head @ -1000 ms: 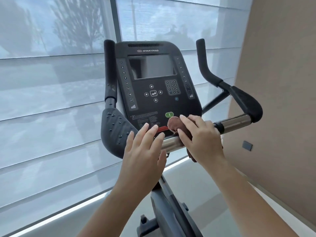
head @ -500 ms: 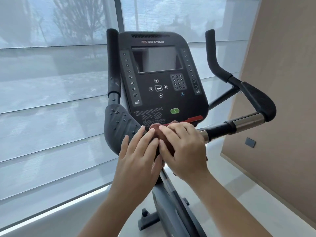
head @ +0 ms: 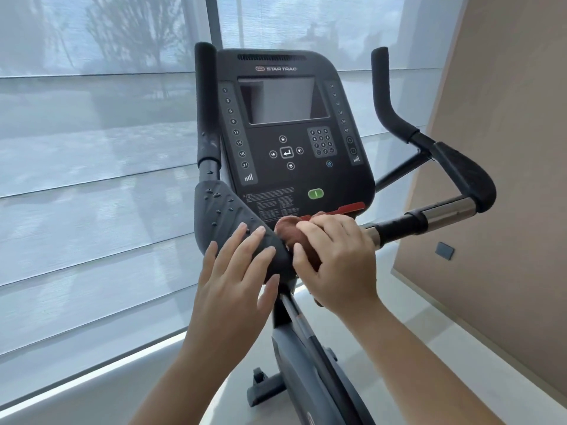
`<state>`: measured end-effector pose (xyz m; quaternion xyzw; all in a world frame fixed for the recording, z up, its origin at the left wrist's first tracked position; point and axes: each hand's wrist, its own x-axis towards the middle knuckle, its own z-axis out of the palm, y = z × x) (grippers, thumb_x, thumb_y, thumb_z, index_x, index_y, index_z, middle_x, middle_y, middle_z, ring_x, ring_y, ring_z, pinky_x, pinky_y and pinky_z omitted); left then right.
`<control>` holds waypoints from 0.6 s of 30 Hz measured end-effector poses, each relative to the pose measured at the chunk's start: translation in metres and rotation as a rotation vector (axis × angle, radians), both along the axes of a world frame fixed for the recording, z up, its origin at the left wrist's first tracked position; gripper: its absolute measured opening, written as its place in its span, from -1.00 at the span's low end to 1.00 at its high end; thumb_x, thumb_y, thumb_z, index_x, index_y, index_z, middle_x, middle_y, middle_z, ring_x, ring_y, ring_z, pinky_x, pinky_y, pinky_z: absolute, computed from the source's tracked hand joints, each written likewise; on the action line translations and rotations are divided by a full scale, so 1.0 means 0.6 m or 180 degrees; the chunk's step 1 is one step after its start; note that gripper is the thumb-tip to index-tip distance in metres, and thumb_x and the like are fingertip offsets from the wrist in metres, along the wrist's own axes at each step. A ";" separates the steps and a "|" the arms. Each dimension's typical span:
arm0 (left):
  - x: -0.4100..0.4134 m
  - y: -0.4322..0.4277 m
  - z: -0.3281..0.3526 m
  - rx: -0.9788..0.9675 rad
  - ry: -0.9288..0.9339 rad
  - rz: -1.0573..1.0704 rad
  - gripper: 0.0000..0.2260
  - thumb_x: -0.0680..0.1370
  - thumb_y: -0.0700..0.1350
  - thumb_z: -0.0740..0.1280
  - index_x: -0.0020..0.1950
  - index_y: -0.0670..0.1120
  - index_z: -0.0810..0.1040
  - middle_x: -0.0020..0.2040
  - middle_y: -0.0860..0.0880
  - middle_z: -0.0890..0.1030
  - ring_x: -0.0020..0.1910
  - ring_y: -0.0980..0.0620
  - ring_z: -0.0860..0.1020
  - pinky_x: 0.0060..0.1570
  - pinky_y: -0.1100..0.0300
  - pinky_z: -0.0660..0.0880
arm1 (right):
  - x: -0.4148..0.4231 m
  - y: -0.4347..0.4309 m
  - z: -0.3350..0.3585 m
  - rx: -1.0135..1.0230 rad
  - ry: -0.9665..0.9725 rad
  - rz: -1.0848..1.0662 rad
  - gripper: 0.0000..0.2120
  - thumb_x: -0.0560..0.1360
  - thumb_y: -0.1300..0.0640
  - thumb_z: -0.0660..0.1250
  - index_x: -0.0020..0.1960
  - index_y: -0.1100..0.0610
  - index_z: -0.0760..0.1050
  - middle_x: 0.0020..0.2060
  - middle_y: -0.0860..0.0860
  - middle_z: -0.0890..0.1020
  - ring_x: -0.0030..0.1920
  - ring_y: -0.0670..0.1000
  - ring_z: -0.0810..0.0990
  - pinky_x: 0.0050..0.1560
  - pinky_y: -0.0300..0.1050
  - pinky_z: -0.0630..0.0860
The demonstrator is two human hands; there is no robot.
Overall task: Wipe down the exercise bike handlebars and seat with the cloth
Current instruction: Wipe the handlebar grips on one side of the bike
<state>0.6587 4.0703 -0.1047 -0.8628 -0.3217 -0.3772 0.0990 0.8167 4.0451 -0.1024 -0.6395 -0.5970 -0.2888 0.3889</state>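
Note:
The exercise bike's black handlebars [head: 408,225] curve around a dark console [head: 291,133]. My right hand [head: 337,259] is closed around a reddish-brown cloth [head: 287,230] and presses it on the crossbar just below the console. My left hand [head: 236,277] lies flat with spread fingers on the left elbow pad [head: 224,216], which carries water droplets. Most of the cloth is hidden under my right hand. The seat is out of view.
A tan wall [head: 506,179] stands close on the right, near the right handlebar grip [head: 466,176]. Shaded windows [head: 92,179] fill the left and back. The bike's frame [head: 310,363] runs down to a pale floor [head: 414,348].
My right hand has slid the cloth leftward along the crossbar, from the chrome section toward the left elbow pad. My left hand stays on the pad. The view has shifted.

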 end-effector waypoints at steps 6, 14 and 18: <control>-0.013 0.011 0.002 0.0130 0.0050 0.0019 -0.67 0.48 0.00 0.20 0.08 -0.18 0.57 0.23 -0.14 0.52 0.29 -0.15 0.39 0.24 -0.18 0.20 | 0.093 -0.015 0.007 0.0040 0.0261 -0.0538 -0.64 0.44 0.03 0.12 -0.03 0.21 0.60 -0.11 0.12 0.65 -0.10 0.19 0.57 -0.07 0.03 0.47; -0.025 0.022 -0.011 0.0352 -0.0163 -0.0132 -0.75 0.48 -0.02 0.32 0.03 -0.18 0.58 0.16 -0.14 0.57 0.22 -0.09 0.43 0.13 -0.16 0.43 | 0.000 -0.001 -0.002 -0.0048 -0.0142 -0.0082 -0.67 0.44 -0.01 0.16 0.01 0.13 0.60 -0.10 0.06 0.66 -0.04 0.11 0.59 -0.02 0.01 0.49; -0.036 0.030 -0.012 0.0626 -0.0302 -0.0188 -0.78 0.48 -0.05 0.30 -0.04 -0.18 0.60 0.01 -0.14 0.61 0.06 -0.06 0.45 0.07 0.03 0.39 | 0.071 -0.017 0.010 -0.0134 0.0054 -0.0544 -0.63 0.45 0.00 0.13 0.02 0.18 0.60 -0.08 0.11 0.65 -0.05 0.17 0.58 -0.02 0.03 0.45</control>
